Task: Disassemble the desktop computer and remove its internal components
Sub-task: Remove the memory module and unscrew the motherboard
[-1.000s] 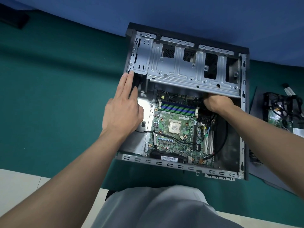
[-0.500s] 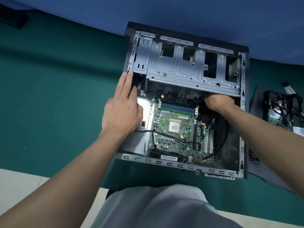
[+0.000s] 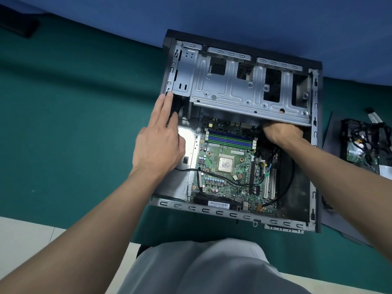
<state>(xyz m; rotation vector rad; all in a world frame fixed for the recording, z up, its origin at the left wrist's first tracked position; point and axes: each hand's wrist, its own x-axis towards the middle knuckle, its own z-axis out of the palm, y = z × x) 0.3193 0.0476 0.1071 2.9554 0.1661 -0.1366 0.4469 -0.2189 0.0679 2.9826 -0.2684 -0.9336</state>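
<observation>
An opened desktop computer case [image 3: 214, 211] lies on its side on a green mat. Inside it a green motherboard [image 3: 229, 166] shows blue memory slots and a bare processor. A silver drive cage [image 3: 244, 90] spans the far half of the case. My left hand [image 3: 158, 143] lies flat with straight fingers on the case's left rim. My right hand [image 3: 280, 132] reaches under the drive cage's near edge at the board's far right corner; its fingers are curled and hidden under the cage, beside black cables [image 3: 290, 177].
A removed component with tangled cables [image 3: 364, 143] lies on the mat to the right of the case, next to a dark side panel [image 3: 339, 219]. A blue cloth [image 3: 212, 18] lies behind the case. My grey-clad knee [image 3: 201, 268] is at the bottom.
Almost nothing differs: both hands keep their places, and the view has shifted only slightly.
</observation>
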